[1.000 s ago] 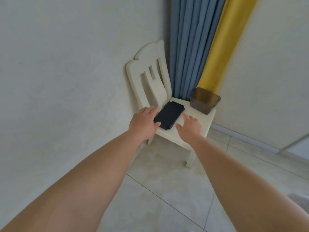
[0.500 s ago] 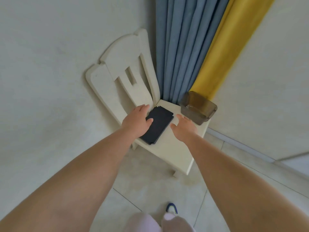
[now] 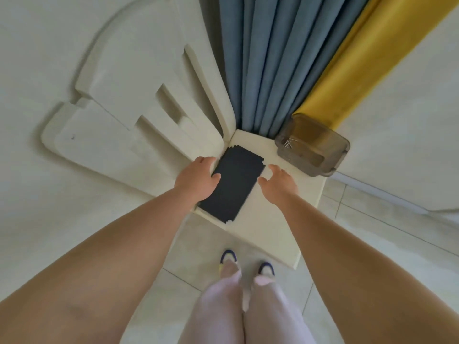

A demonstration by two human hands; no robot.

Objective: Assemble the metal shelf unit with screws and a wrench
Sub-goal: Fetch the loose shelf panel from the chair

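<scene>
A stack of flat black metal shelf panels [image 3: 232,184] lies on the seat of a cream chair [image 3: 273,227]. My left hand [image 3: 197,180] rests at the stack's left edge, its thumb on the top panel and its fingers curled along the side. My right hand [image 3: 278,184] hovers just right of the stack with its fingers spread, apart from the panels. A translucent brown plastic box [image 3: 314,147] with a few small metal parts inside stands on the seat's far right corner.
The chair's backrest [image 3: 139,115] leans against the white wall at left. Blue curtains [image 3: 268,60] and a yellow curtain [image 3: 367,53] hang behind the chair. My legs and feet [image 3: 248,269] stand on the tiled floor in front of the seat.
The view has come closer and tilted down over the chair. Both hands have stayed at the two sides of the black stack, the left one now touching its edge.
</scene>
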